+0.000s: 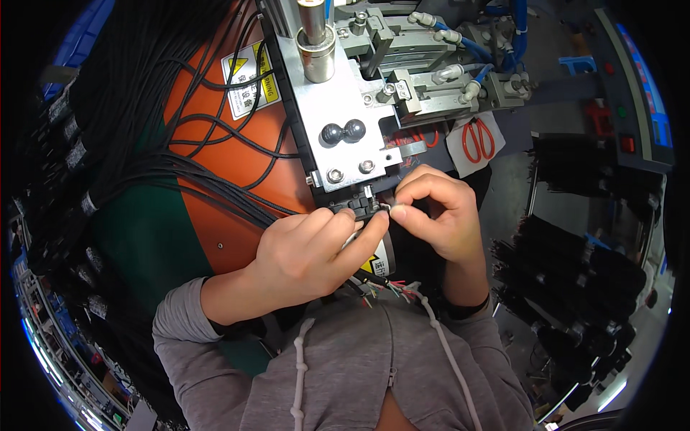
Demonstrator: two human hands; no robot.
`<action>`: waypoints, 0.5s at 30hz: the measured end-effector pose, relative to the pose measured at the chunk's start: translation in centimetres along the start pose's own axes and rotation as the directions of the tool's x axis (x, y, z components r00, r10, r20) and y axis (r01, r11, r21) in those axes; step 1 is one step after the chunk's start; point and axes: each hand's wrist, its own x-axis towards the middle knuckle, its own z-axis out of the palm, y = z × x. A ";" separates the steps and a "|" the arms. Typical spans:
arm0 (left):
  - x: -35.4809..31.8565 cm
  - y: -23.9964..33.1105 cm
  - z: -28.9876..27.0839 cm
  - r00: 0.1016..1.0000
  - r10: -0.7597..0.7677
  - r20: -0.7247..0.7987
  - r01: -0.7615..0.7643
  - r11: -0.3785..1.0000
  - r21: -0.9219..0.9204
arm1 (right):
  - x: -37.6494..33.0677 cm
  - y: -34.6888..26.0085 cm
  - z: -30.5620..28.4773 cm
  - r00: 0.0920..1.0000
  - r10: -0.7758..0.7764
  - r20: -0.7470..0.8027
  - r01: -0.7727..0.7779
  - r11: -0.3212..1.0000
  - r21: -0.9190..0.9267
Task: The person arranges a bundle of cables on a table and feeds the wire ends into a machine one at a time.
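My left hand (pixel 305 255) lies palm down with its fingertips pressed together at a small black fixture (pixel 359 207) on the front of a metal machine (pixel 338 93). What those fingers grip is hidden beneath them. Just right of the fixture, my right hand (pixel 442 215) pinches thumb against forefinger, touching the left forefinger's tip. Something tiny and pale shows at the pinch, too small to name. Several black cables (pixel 223 183) run from the left toward my left hand. Loose coloured wire ends (pixel 392 287) stick out below it, close to my body.
Red-handled scissors (pixel 479 141) lie on a white sheet right of the machine. Pneumatic cylinders (pixel 445 93) with blue hoses stand behind. Thick bundles of black cable (pixel 575 266) hang at right, more at left. The orange surface (pixel 223 226) carries a warning label (pixel 251 80).
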 end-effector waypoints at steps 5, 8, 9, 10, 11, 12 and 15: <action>0.4 0.5 -0.2 0.979 -0.099 0.178 0.090 0.994 0.057 | 0.5 1.0 1.5 0.976 -0.184 -0.120 0.142 0.946 -0.292; 0.4 1.0 -0.2 0.961 -0.159 0.227 0.137 0.985 0.106 | 1.0 0.9 2.5 0.961 -0.250 -0.118 0.164 0.858 -0.487; 0.4 1.3 -0.3 0.955 -0.183 0.234 0.156 0.979 0.129 | 0.9 0.9 2.6 0.961 -0.250 -0.117 0.165 0.859 -0.485; 0.4 1.4 -0.3 0.948 -0.208 0.241 0.175 0.973 0.152 | 0.7 0.9 2.6 0.958 -0.264 -0.113 0.176 0.850 -0.496; 0.3 1.4 -0.2 0.947 -0.209 0.242 0.175 0.972 0.155 | 0.6 0.9 2.7 0.954 -0.278 -0.109 0.187 0.842 -0.506; 0.3 1.3 -0.1 0.954 -0.194 0.229 0.158 0.973 0.168 | 0.5 1.0 2.7 0.951 -0.292 -0.106 0.198 0.833 -0.517; 0.4 1.0 0.2 0.964 -0.161 0.210 0.120 0.973 0.197 | 0.8 1.9 3.0 0.931 -0.327 -0.162 0.211 0.844 -0.492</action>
